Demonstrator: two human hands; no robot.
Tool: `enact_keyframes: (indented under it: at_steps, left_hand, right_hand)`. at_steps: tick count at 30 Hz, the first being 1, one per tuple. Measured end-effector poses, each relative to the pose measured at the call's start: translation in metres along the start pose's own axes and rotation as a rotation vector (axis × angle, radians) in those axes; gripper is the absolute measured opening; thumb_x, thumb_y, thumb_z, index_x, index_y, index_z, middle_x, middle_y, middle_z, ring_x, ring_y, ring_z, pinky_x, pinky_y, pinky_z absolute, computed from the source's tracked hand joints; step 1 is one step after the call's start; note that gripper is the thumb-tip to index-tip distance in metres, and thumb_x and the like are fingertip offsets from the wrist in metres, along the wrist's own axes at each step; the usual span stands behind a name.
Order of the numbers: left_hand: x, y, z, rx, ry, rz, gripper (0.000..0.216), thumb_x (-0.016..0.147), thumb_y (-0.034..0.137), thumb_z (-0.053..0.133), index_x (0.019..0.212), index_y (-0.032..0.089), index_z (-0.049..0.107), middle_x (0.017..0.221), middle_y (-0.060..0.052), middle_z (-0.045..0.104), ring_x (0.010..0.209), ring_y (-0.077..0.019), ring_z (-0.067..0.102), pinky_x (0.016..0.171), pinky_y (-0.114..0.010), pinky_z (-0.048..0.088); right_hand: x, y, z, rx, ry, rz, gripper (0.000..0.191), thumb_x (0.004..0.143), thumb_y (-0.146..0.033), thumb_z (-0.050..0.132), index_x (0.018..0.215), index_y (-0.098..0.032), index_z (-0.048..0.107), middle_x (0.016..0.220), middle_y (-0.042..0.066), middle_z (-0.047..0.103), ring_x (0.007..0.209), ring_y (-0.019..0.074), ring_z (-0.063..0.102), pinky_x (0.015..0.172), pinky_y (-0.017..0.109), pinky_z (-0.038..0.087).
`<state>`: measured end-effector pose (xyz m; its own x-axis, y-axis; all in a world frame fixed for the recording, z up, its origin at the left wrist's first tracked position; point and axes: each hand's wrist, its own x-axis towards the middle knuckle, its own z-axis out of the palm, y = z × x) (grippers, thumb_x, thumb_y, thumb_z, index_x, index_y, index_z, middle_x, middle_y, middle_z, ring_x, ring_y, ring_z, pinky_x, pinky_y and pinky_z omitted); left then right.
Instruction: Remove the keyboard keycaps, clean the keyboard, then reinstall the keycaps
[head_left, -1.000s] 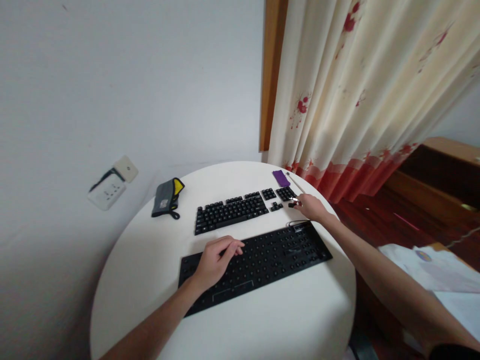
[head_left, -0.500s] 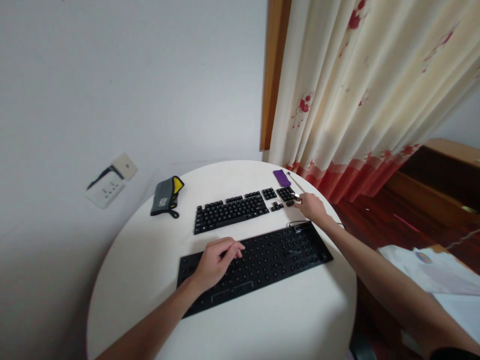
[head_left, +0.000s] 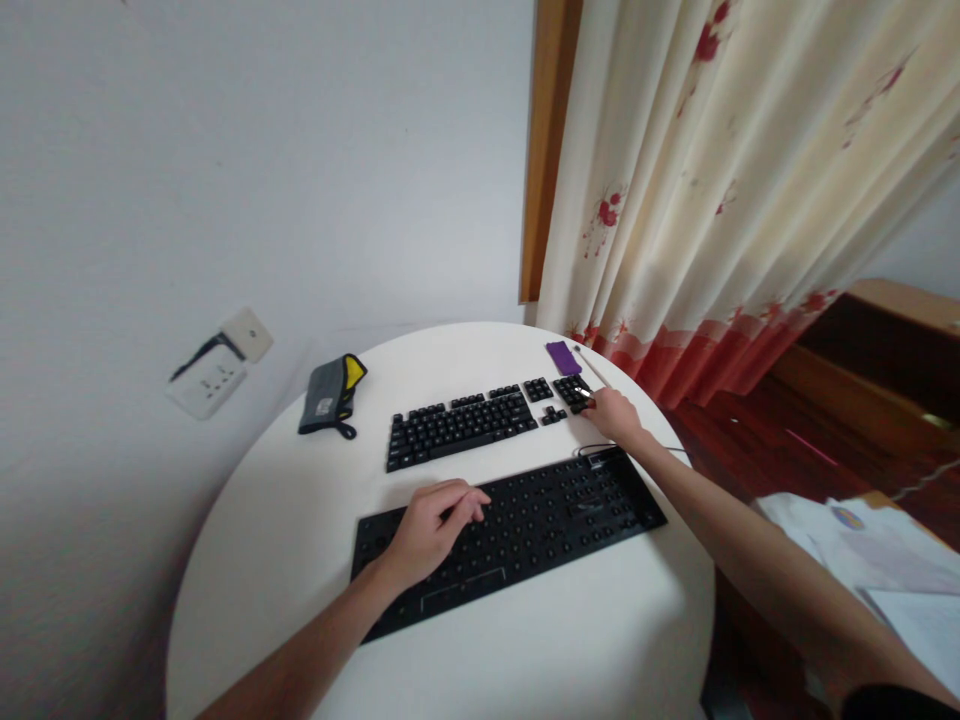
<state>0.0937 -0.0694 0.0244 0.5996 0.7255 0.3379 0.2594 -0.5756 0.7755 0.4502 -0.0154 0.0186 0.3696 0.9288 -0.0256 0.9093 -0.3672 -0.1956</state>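
Note:
A black keyboard base (head_left: pixel 555 510), stripped of its keycaps, lies at a slant on the white round table (head_left: pixel 262 560). My left hand (head_left: pixel 439 525) rests on its left half, fingers loosely bent and the thumb a little apart, with nothing visible in it. Behind it, loose black keycaps (head_left: pixel 461 430) are laid out in keyboard order. At the number-pad keycaps (head_left: pixel 571 391) on the right, my right hand (head_left: pixel 616 413) is closed on a small silver metal tool (head_left: pixel 583 393). Whether the tool touches a keycap is too small to tell.
A purple cloth-like piece (head_left: pixel 563 357) and a thin stick-like brush (head_left: pixel 592 367) lie at the far right table edge. A grey and yellow pouch (head_left: pixel 330 395) stands at the back left. A cable (head_left: pixel 592 446) leaves the base. Wall and curtain (head_left: pixel 637 200) border the table.
My right hand has shifted slightly left with the metal tool, over the number-pad keycaps. My left hand stays on the keyboard base.

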Motion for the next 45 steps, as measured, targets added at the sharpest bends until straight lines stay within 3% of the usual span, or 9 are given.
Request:
enact_keyframes:
  at_steps: [8,13,19,22,26,29,36,39,45]
  left_hand:
    - [0.0,0.0,0.0,0.012,-0.002,0.014,0.027,0.098,0.025,0.048,0.085,0.016,0.07,0.071,-0.001,0.068,0.068,-0.0132,0.063,0.069,-0.024,0.048]
    - [0.0,0.0,-0.001,0.01,-0.007,0.024,0.027,0.098,0.024,0.048,0.085,0.016,0.07,0.071,0.0,0.068,0.068,-0.0129,0.063,0.07,-0.024,0.048]
    - [0.0,-0.001,0.0,0.022,-0.015,0.022,0.027,0.098,0.025,0.048,0.085,0.016,0.071,0.072,-0.001,0.068,0.068,-0.0134,0.063,0.07,-0.025,0.048]
    - [0.001,0.0,0.0,0.029,-0.02,0.016,0.027,0.097,0.025,0.048,0.084,0.017,0.071,0.072,-0.001,0.069,0.068,-0.0133,0.063,0.07,-0.024,0.048]
    - [0.002,0.0,0.001,0.046,-0.036,0.02,0.027,0.096,0.025,0.049,0.084,0.017,0.071,0.073,0.0,0.069,0.069,-0.0135,0.064,0.069,-0.024,0.048]
    - [0.003,-0.001,0.001,0.063,-0.049,0.021,0.027,0.097,0.025,0.049,0.083,0.017,0.071,0.073,0.0,0.069,0.069,-0.0136,0.064,0.069,-0.024,0.048]
    - [0.003,-0.001,0.001,0.084,-0.068,0.009,0.029,0.097,0.028,0.047,0.083,0.018,0.07,0.072,0.0,0.068,0.069,-0.0135,0.064,0.069,-0.024,0.047]
    - [0.003,-0.001,0.002,0.084,-0.072,0.004,0.029,0.097,0.028,0.048,0.082,0.018,0.07,0.072,0.0,0.069,0.069,-0.0136,0.064,0.068,-0.024,0.048]
    - [0.004,0.0,0.002,0.082,-0.08,-0.007,0.03,0.097,0.029,0.047,0.084,0.017,0.071,0.074,-0.001,0.07,0.069,-0.0142,0.064,0.067,-0.023,0.049]
  right_hand:
    - [-0.004,-0.003,-0.004,0.04,0.043,0.0,0.02,0.08,-0.032,0.069,0.091,-0.016,0.072,0.096,0.016,0.072,0.088,0.0269,0.067,0.071,0.03,0.044]
    - [-0.023,0.001,-0.028,0.096,0.162,-0.023,0.025,0.086,-0.039,0.06,0.09,-0.016,0.07,0.092,0.013,0.071,0.086,0.0254,0.065,0.07,0.03,0.042]
    - [-0.069,0.03,-0.061,0.653,0.445,-0.203,0.05,0.099,-0.048,0.032,0.088,-0.015,0.067,0.08,0.009,0.067,0.074,0.0194,0.06,0.068,0.029,0.043]
    - [-0.102,0.047,-0.061,0.743,0.503,-0.241,0.048,0.099,-0.049,0.03,0.091,-0.018,0.066,0.084,0.007,0.064,0.08,0.0189,0.058,0.071,0.029,0.042]
    - [-0.142,0.063,-0.041,0.803,0.317,-0.105,0.049,0.099,-0.052,0.03,0.078,-0.019,0.061,0.059,-0.001,0.048,0.055,0.0137,0.044,0.053,0.026,0.033]
    - [-0.159,0.071,-0.02,0.889,0.177,-0.02,0.048,0.096,-0.054,0.037,0.069,-0.019,0.055,0.053,-0.003,0.041,0.049,0.0116,0.038,0.048,0.025,0.029]
    - [-0.168,0.076,0.005,0.924,0.126,0.005,0.047,0.095,-0.054,0.038,0.069,-0.019,0.053,0.05,-0.004,0.043,0.046,0.0116,0.038,0.047,0.024,0.03]
    - [-0.172,0.069,0.007,0.829,0.143,-0.045,0.046,0.097,-0.052,0.035,0.069,-0.02,0.051,0.051,-0.004,0.042,0.047,0.0121,0.039,0.049,0.024,0.03]
    - [-0.176,0.062,0.008,0.35,0.203,-0.182,0.035,0.095,-0.044,0.041,0.073,-0.021,0.055,0.054,-0.001,0.05,0.048,0.0143,0.044,0.052,0.027,0.028]
